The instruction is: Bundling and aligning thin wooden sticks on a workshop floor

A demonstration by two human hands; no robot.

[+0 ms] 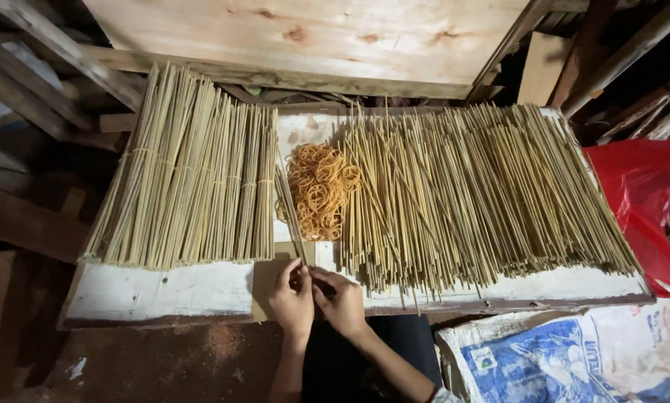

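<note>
Holding: both hands meet at the near edge of the white-painted wooden board (163,291), gripping the near end of a thin bunch of pale bamboo sticks (288,205).
Left hand: the left hand (292,298) has its fingers curled in and pinched on the bunch's near end, thumb side towards the other hand.
Right hand: the right hand (340,300) touches the left, its fingertips closed on the same spot; whether a band sits between the fingers is too small to tell.
Thin bunch: it runs away from the hands across the board, slightly tilted to the left, between the tied bundles and the rubber bands.
Rubber bands: a heap of orange-tan rubber bands (318,190) lies just beyond the hands, right beside the thin bunch.
Left stack: banded bundles of bamboo sticks (186,179) lie side by side on the left part of the board, near the left hand but apart from it.
Right pile: a broad loose pile of bamboo sticks (484,190) covers the right part, its near ends just beside the right hand.
Surroundings: a red plastic bag (641,201) hangs at the right edge, a blue and white woven sack (566,358) lies below it, and a pale plywood sheet (312,33) leans behind the board.
</note>
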